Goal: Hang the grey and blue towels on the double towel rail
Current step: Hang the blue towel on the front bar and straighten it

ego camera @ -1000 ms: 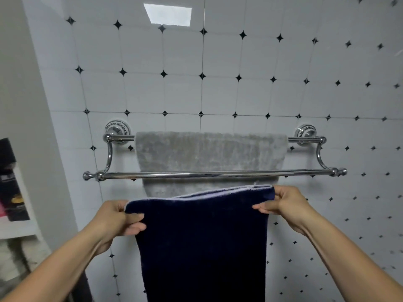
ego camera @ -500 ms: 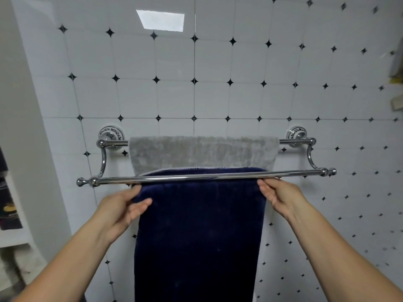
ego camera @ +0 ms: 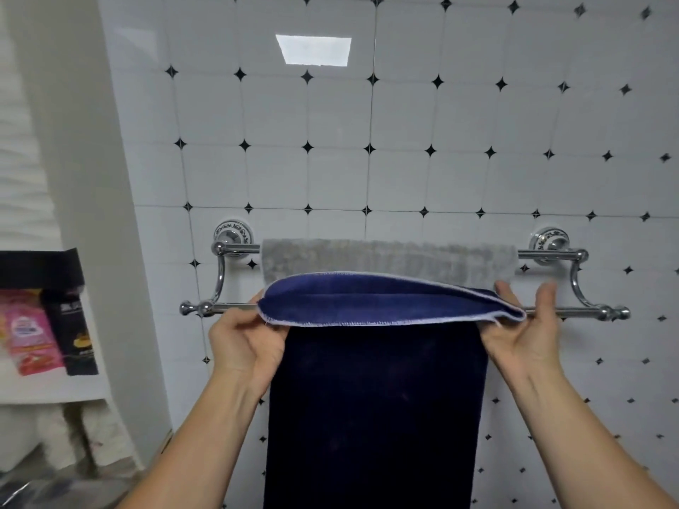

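Since half a second ago, the blue towel's [ego camera: 371, 409] top end has come up from behind the front bar and now folds forward over it as a curved flap with a pale stitched hem, covering the middle of that bar. Its long dark panel hangs straight down toward 6 o'clock. At the flap's 9 o'clock end the left hand [ego camera: 247, 343] is closed on the hem, thumb on top. At the 3 o'clock end the right hand [ego camera: 523, 336] pinches the corner with its thumb, the other fingers spread upward behind the bar. Toward 12 o'clock from the flap, the grey towel [ego camera: 389, 257] hangs over the back bar of the chrome double towel rail [ego camera: 577, 311], fixed to a white tiled wall [ego camera: 367, 141]. Far out at 9 o'clock, a shelf [ego camera: 47, 387] carries a pink packet [ego camera: 31, 332] and a black box [ego camera: 75, 325].
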The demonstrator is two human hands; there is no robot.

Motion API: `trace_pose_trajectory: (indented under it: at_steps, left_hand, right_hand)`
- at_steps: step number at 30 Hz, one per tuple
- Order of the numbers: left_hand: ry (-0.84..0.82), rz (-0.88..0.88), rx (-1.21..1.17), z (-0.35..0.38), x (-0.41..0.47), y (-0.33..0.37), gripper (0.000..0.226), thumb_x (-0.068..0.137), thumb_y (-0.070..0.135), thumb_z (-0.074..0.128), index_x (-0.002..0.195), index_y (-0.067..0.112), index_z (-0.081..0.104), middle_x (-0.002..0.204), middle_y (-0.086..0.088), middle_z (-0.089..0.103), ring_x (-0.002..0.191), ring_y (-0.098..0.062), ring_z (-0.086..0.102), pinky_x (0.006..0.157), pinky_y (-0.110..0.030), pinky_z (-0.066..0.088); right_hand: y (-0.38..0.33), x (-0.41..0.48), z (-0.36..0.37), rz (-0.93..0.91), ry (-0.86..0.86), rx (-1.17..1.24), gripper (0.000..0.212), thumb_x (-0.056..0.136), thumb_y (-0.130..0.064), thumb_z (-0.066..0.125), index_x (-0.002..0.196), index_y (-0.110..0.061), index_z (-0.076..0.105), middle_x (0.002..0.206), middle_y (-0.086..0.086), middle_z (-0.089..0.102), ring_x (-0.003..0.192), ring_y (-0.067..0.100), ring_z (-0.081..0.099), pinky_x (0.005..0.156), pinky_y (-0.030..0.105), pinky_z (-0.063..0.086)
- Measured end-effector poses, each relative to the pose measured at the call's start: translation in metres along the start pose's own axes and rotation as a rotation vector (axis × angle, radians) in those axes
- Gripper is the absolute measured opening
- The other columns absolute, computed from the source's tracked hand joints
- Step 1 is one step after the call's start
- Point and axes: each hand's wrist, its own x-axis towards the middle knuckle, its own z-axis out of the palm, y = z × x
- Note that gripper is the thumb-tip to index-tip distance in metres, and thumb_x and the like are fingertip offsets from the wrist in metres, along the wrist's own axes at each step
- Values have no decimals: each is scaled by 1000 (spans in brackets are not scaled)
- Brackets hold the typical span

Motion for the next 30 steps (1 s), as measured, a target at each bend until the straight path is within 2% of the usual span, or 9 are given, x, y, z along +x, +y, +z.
trace_pose_trajectory:
  at_steps: [1, 3, 5, 9, 13, 18, 21, 25, 30]
  left_hand:
    - [17, 21, -12, 5, -2, -2, 12, 70, 10, 57, 74, 4, 67, 77, -11, 65, 72, -24, 67, 73, -32, 56]
    - [81, 53, -2, 14, 2, -6, 30, 83, 30, 65, 58, 13, 65, 62, -2, 59, 62, -18, 64, 72, -30, 55]
    - [151, 31, 79, 22, 7, -11, 27, 88, 29, 66, 64, 15, 65, 64, 0, 62, 65, -16, 65, 81, -31, 55]
    - [184, 71, 215, 15, 12, -19, 32, 83, -7, 61, 61, 14, 50, 62, -5, 57, 63, -18, 60, 67, -27, 56]
    - [108, 126, 327, 7, 2, -19, 32, 82, -13, 60, 69, 14, 51, 66, -3, 55, 64, -14, 60, 68, -24, 55]
    - [172, 186, 406, 2, -6, -17, 32, 80, -9, 68, 106, 7, 58, 82, -3, 65, 73, -15, 67, 75, -29, 58]
    - [236, 206, 461, 0, -9, -18, 48, 78, -3, 74, 122, -1, 56, 102, -11, 65, 85, -21, 67, 90, -39, 56]
    - [338, 261, 528, 0, -12, -21, 53, 73, 2, 81, 120, -4, 56, 118, -19, 65, 98, -28, 68, 95, -47, 53]
    - [508, 241, 542, -1, -17, -27, 65, 65, 12, 89, 119, -3, 56, 111, -18, 69, 94, -29, 72, 81, -42, 59]
  right_hand:
    - [1, 0, 6, -1, 20, 22, 62, 69, -56, 74, 104, -6, 62, 82, 2, 55, 93, 19, 58, 102, 43, 47]
    - [3, 0, 11, 9, 53, 1, 31, 79, -44, 74, 76, -15, 62, 58, -5, 49, 61, 12, 58, 79, 31, 57]
    - [6, 2, 8, 12, 21, -71, 31, 88, -17, 65, 59, -20, 54, 51, -7, 49, 47, 8, 56, 57, 23, 55]
    - [5, 2, -3, -40, -59, -194, 24, 89, 4, 55, 89, -19, 51, 72, -2, 61, 62, 11, 63, 61, 25, 58]
    - [2, 2, -11, -45, -71, -309, 24, 89, 9, 53, 94, -15, 51, 73, 5, 68, 66, 15, 69, 65, 25, 59]
    - [-7, -7, -6, 0, 19, -561, 5, 84, 0, 67, 83, -6, 67, 70, 1, 73, 70, 13, 70, 58, 21, 56]
    - [-15, -15, -4, 29, 136, -846, 18, 75, -23, 81, 81, -10, 69, 60, -4, 68, 47, 10, 61, 40, 19, 47]
    - [-24, -23, -1, 74, 192, -1137, 39, 69, -52, 80, 64, -21, 57, 46, -6, 47, 32, 7, 31, 36, 13, 18]
    - [-27, -27, 7, 155, 187, -1126, 36, 76, -49, 75, 77, -15, 67, 57, -2, 68, 31, 5, 41, 34, 10, 22]
